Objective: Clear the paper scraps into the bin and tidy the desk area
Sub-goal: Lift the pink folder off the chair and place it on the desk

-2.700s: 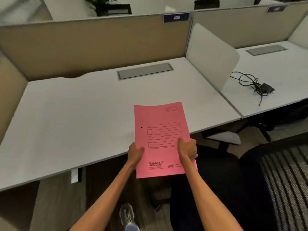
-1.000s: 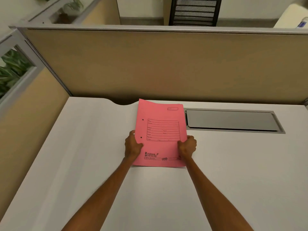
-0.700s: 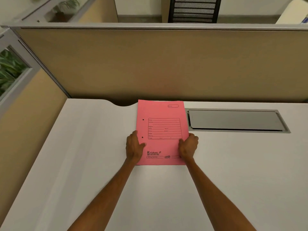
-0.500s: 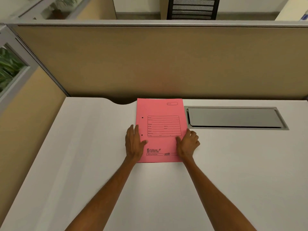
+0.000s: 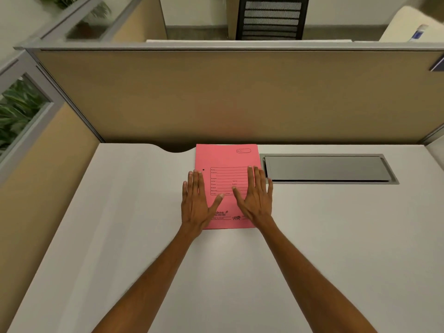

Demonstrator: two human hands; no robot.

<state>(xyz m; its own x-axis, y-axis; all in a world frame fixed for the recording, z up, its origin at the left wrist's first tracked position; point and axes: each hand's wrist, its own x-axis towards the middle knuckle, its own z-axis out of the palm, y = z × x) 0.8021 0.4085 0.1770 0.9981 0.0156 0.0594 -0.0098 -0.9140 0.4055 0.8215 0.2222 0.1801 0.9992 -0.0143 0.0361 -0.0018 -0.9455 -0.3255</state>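
A pink paper file folder (image 5: 228, 159) with a printed form lies flat on the white desk (image 5: 120, 236), its far edge near the partition. My left hand (image 5: 195, 203) rests flat over the folder's left edge, fingers straight and apart. My right hand (image 5: 255, 198) lies flat on the folder's right side, fingers spread. Neither hand grips anything. No paper scraps and no bin are in sight.
A grey cable-tray lid (image 5: 326, 168) is set into the desk right of the folder. A tan partition (image 5: 228, 92) closes the back and left. A black mesh chair (image 5: 271, 18) and plants (image 5: 16, 111) are beyond the partition.
I carried the folder from the desk's front edge to the back of the desk and laid it down. Both hands let go of its edges and now lie flat on it.
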